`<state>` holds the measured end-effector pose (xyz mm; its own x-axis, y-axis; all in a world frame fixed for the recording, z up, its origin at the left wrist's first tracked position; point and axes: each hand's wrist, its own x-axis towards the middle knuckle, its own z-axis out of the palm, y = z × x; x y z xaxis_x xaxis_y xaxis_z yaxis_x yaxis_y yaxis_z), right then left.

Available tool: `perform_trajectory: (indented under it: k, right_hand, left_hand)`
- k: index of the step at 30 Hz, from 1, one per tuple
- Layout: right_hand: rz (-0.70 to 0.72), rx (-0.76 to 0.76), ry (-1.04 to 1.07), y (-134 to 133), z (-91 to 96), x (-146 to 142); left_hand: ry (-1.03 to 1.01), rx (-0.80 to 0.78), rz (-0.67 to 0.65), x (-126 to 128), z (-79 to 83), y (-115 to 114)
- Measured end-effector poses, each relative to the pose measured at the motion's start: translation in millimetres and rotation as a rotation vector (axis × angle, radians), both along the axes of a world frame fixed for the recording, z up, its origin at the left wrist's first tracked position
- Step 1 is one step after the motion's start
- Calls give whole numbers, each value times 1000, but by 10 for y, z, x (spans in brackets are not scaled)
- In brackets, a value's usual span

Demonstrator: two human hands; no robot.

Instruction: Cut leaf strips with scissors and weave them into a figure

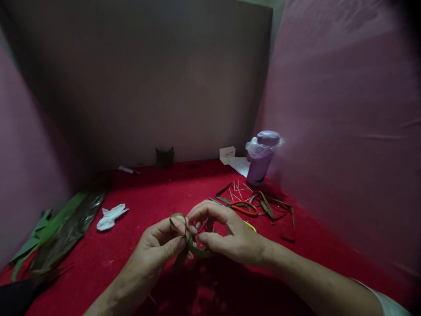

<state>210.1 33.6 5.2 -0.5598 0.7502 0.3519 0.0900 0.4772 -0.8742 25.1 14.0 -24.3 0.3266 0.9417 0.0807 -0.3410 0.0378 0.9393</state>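
At the lower centre of the frame, the left hand pinches a looped green-brown strip; the right hand curls close against it, its grip unclear. Red-handled scissors lie right of centre, near loose strips.

Room to pass lies between tissue and scissors, but leaf strips and cup crowd the right.

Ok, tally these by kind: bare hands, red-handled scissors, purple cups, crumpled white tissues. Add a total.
Bare hands: 2 (left hand, pinching a dark green strip, and right hand)
Red-handled scissors: 1
Purple cup: 1
Crumpled white tissue: 1
Total: 5
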Motion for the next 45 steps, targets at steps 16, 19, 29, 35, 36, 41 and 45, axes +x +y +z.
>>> perform_trajectory:
  k: [16,19,29,35,36,41,45]
  right_hand:
    - [-256,118,76,106,-60,117]
    - [-67,-68,78,93,-12,119]
    - [120,-366,72,13,-8,41]
    - [187,-599,192,49,-36,17]
    - [204,-630,207,59,-45,11]
    - [228,-662,213,90,-78,6]
    - [203,-648,198,91,-84,11]
  left_hand:
    - [78,69,170,-39,-61,26]
    - [115,154,210,-34,-39,22]
    - [228,337,193,-10,13,-47]
    - [248,370,134,6,26,-46]
    - [253,374,127,7,27,-45]
    - [297,371,122,14,33,-40]
    - [330,356,142,25,53,-41]
